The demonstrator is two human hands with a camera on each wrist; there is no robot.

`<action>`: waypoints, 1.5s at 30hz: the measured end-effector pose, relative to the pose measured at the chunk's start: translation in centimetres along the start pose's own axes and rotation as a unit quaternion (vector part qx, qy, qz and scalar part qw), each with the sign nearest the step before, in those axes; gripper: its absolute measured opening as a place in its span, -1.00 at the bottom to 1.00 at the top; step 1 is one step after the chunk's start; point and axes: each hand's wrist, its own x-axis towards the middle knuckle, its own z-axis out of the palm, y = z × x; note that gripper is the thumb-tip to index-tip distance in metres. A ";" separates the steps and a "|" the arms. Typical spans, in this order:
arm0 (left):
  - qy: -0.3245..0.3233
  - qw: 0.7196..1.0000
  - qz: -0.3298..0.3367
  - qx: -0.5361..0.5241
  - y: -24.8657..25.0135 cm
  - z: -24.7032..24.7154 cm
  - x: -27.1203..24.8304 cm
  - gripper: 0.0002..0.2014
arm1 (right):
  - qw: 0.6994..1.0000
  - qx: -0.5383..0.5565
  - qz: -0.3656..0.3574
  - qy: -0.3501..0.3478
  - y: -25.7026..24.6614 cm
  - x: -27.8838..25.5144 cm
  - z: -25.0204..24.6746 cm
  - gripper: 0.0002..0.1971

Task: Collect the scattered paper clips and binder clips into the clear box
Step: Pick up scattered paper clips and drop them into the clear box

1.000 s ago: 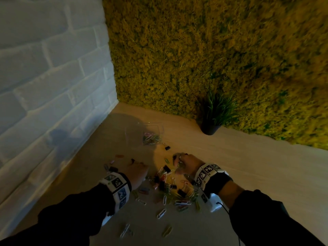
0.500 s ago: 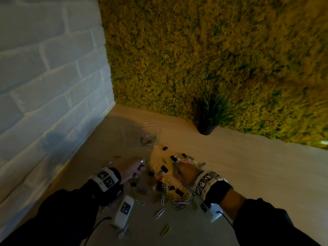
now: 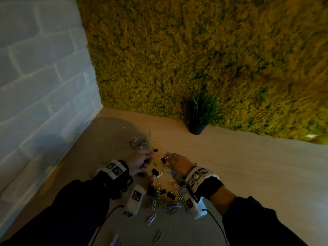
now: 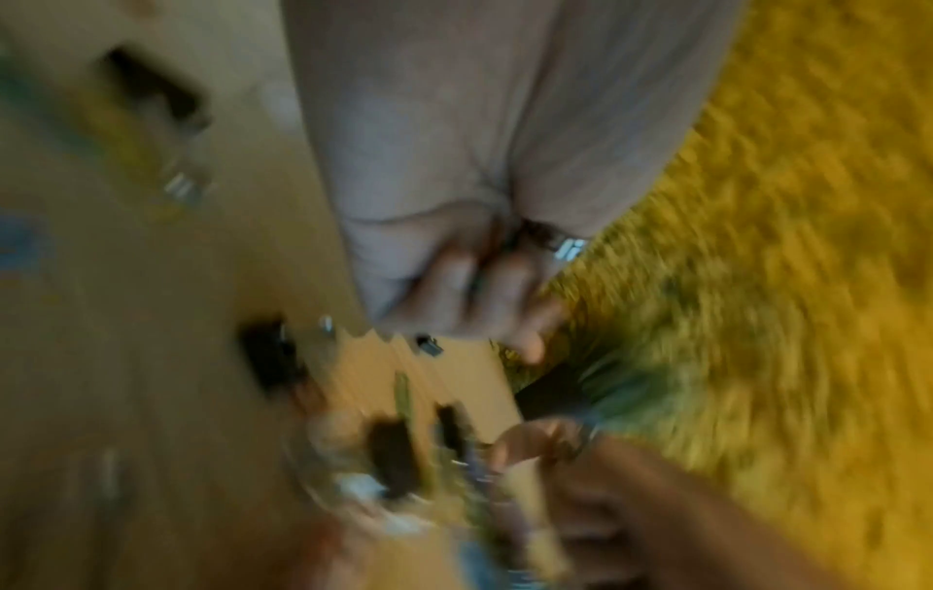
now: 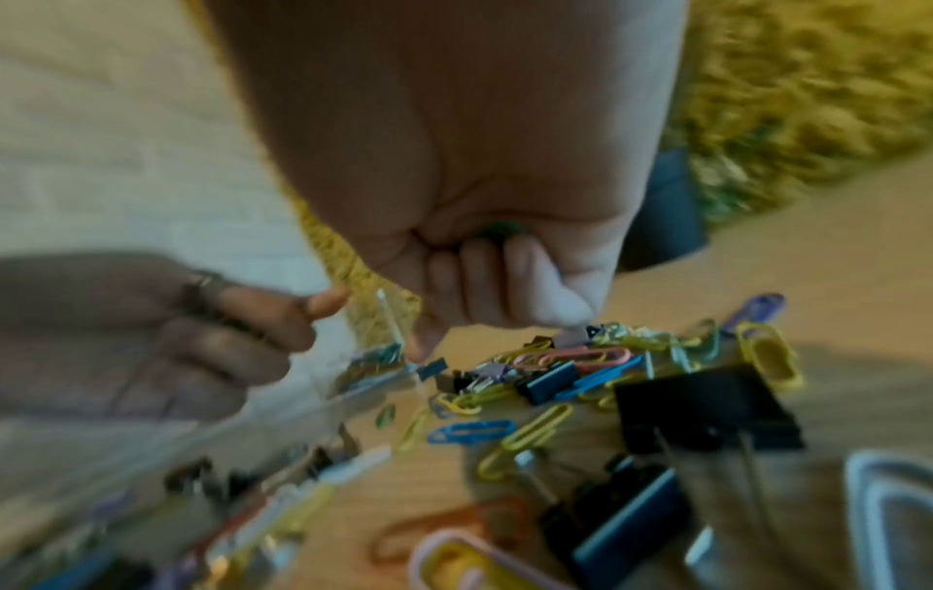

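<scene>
The clear box, with several coloured paper clips in it, stands just beyond my hands. My left hand hovers at its near edge, fingers curled round dark, metallic clips; the left wrist view is blurred. To the right, my right hand is curled over the pile of clips. It holds something green in the palm, and its fingertips touch a small grey binder clip. The right wrist view shows the box wall beside my left hand.
A dark pot with a grass plant stands against the moss wall behind. A white brick wall closes the left side. Loose paper clips lie nearer to me. A large black binder clip sits in the pile.
Both hands have moved forward towards the clear box. The left hand has risen off the table and come up to the box's near edge.
</scene>
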 end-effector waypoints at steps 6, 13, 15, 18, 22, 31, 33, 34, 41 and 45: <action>0.037 0.858 0.074 0.507 0.8 0.7 2.3 -0.65 | 0.980 -0.195 0.015 0.035 -0.7 -0.2 0.3 -0.65; -0.009 0.792 0.059 0.608 -1.0 -0.2 3.7 -0.94 | 0.986 -0.161 0.040 0.014 -0.1 0.9 1.2 -0.84; -0.020 0.762 0.020 0.647 -0.9 -0.2 3.5 -0.94 | 0.979 -0.201 0.036 -0.013 -0.7 0.9 1.1 -0.73; -0.019 0.760 -0.017 0.650 -0.7 0.0 3.1 -0.77 | 0.953 -0.303 -0.005 -0.022 -1.1 0.3 1.5 -0.63; 0.017 0.962 -0.080 0.262 0.1 -0.9 1.7 -0.62 | 0.988 -0.157 -0.006 0.002 -1.4 0.0 0.6 -0.86; -0.016 0.951 -0.011 -0.310 3.1 -3.7 -0.6 -0.85 | 0.711 0.697 0.056 -0.074 -2.8 1.0 -2.4 -0.73; 0.005 0.936 0.001 -0.353 3.8 -3.8 -0.2 -0.88 | 0.713 0.695 0.094 -0.023 -3.1 2.4 -2.2 -0.56; 0.028 0.931 0.005 -0.364 4.1 -4.0 0.3 -0.81 | 0.713 0.693 0.109 -0.006 -3.3 3.1 -2.2 -0.54; 0.087 0.945 -0.012 -0.316 8.1 -5.4 0.4 -0.52 | 0.594 0.797 0.108 -0.002 -7.1 6.2 -4.3 -0.71; 0.136 0.946 0.001 -0.294 8.2 -6.4 0.4 -0.51 | 0.631 0.765 0.131 0.010 -9.8 6.6 -5.3 -0.74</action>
